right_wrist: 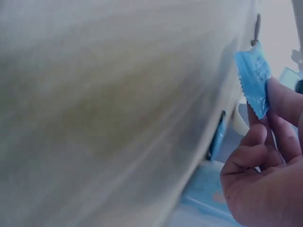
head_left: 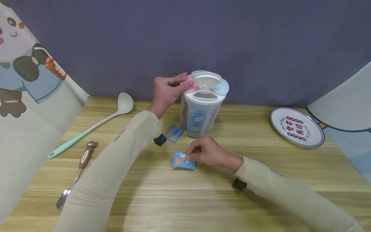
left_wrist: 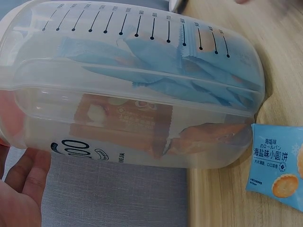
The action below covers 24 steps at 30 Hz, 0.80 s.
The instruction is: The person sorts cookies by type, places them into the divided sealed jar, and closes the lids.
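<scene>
A clear plastic storage container (head_left: 191,112) with a white lid stands upright near the back of the table. Blue packets lie in one of its compartments, and orange-brown packets (left_wrist: 123,120) in another. My left hand (head_left: 166,91) holds the lid's edge at the pink flap (head_left: 192,86), thumb on top. Between the thumb and fingers of my right hand (head_left: 211,152) is a small blue biscuit packet (head_left: 182,162), pinched by one corner in front of the container. A second blue biscuit packet (head_left: 174,133) lies on the table beside the container's base.
To the left lie a ladle (head_left: 98,122) with a mint handle and a spoon (head_left: 84,159) with a bear-topped brown handle. A white plate (head_left: 311,127) with printed characters sits at the far right. Behind the table rises a dark grey-blue panel (head_left: 261,48).
</scene>
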Available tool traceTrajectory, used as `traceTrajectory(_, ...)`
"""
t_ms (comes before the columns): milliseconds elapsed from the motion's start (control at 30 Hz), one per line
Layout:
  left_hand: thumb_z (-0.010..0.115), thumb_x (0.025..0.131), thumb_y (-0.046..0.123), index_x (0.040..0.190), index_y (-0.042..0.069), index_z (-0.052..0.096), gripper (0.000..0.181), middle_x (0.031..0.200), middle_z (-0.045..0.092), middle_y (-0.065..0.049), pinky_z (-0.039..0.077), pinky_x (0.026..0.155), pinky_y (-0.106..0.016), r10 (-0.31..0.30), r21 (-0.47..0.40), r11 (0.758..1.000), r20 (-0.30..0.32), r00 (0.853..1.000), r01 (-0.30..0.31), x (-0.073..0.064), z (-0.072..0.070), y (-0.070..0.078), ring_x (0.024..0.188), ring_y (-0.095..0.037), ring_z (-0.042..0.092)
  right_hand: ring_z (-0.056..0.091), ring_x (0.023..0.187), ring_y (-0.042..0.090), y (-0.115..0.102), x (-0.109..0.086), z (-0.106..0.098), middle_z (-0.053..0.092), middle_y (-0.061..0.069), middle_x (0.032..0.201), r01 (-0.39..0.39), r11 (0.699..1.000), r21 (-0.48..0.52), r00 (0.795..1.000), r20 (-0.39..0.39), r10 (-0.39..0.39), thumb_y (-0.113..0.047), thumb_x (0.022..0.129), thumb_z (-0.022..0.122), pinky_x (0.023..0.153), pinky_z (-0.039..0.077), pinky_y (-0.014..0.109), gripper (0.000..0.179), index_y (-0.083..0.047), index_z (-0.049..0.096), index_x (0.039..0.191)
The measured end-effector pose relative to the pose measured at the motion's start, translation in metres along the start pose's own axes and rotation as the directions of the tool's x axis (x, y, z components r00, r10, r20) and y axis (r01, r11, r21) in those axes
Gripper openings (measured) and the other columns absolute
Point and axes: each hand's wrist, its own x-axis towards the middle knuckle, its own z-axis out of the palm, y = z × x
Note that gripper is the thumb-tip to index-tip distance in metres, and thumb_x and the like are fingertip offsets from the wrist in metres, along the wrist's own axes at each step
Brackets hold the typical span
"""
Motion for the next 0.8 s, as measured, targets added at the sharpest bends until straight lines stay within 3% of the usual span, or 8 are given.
traceTrajectory(167, 0.082, 0.073, 0.007, 0.092, -0.008, 0.071, 0.026, 0.099, 0.069, -0.015, 0.052, 0.083, -0.027, -0.005, 0.022, 1.0, 0.005, 1.0, 0.005, -0.007, 0.0, 0.015, 0.096, -0.015, 0.066, 0.05, 0.057, 0.01, -0.005, -0.002, -0.015, 0.066, -0.008, 0.072, 0.042, 0.999, 0.009, 0.995, -0.088, -0.041, -0.007, 0.077, 0.079, 0.048, 0.043, 0.024, 0.005, -0.009, 0.074, 0.077)
traceTrajectory(300, 0.081, 0.074, 0.006, 0.093, -0.009, 0.07, 0.027, 0.1, 0.068, -0.016, 0.052, 0.082, -0.027, -0.005, 0.044, 0.999, 0.004, 1.0, 0.005, -0.011, 0.001, 0.025, 0.096, -0.016, 0.066, 0.052, 0.061, 0.014, -0.016, -0.002, -0.029, 0.064, -0.002, 0.073, 0.003, 0.998, 0.068, 0.983, -0.184, 0.009, -0.004, 0.078, 0.077, 0.051, 0.045, 0.023, 0.006, -0.006, 0.073, 0.081)
traceTrajectory(400, 0.081, 0.074, 0.007, 0.093, -0.009, 0.07, 0.027, 0.1, 0.068, -0.016, 0.052, 0.083, -0.026, -0.003, 0.041, 0.999, 0.003, 1.0, 0.003, -0.012, 0.001, 0.028, 0.096, -0.016, 0.066, 0.056, 0.066, 0.015, -0.023, -0.001, -0.038, 0.064, 0.004, 0.076, 0.006, 0.988, 0.154, 0.962, -0.27, 0.036, 0.001, 0.08, 0.074, 0.054, 0.049, 0.022, 0.006, 0.001, 0.07, 0.084)
traceTrajectory(567, 0.081, 0.075, 0.007, 0.093, -0.008, 0.07, 0.026, 0.1, 0.068, -0.016, 0.052, 0.083, -0.026, -0.002, 0.038, 0.999, 0.009, 1.0, 0.001, -0.009, 0.0, 0.021, 0.098, -0.017, 0.066, 0.062, 0.069, 0.012, -0.028, 0.003, -0.047, 0.067, 0.006, 0.078, 0.122, 0.963, 0.242, 0.914, -0.405, -0.014, 0.012, 0.08, 0.069, 0.058, 0.054, 0.024, 0.007, 0.011, 0.065, 0.085)
traceTrajectory(800, 0.085, 0.071, 0.016, 0.091, -0.001, 0.074, 0.028, 0.098, 0.07, -0.01, 0.052, 0.083, -0.026, -0.006, 0.025, 1.0, 0.003, 1.0, 0.006, -0.001, -0.002, -0.001, 0.097, -0.013, 0.066, 0.057, 0.066, 0.009, -0.033, 0.008, -0.057, 0.066, 0.005, 0.076, 0.229, 0.943, 0.24, 0.852, -0.518, -0.075, 0.013, 0.081, 0.068, 0.051, 0.047, 0.018, 0.006, 0.014, 0.063, 0.085)
